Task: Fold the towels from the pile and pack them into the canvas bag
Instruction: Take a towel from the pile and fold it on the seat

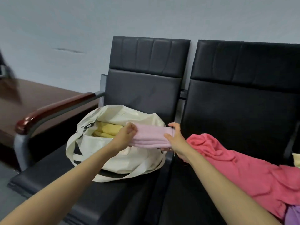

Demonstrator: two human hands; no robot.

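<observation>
Currently, left hand (pixel 128 133) and right hand (pixel 176 141) each have a curled grip on opposite ends of the folded pink towel (pixel 151 137), above the open canvas bag (pixel 97 143) holding yellow towels (pixel 108 129); coral towel (pixel 235 168) lies alongside.

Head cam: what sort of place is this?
Probably a waiting room or office lobby: a row of linked black padded seats, a wood-capped armrest on a metal frame, and a plain wall behind.
</observation>
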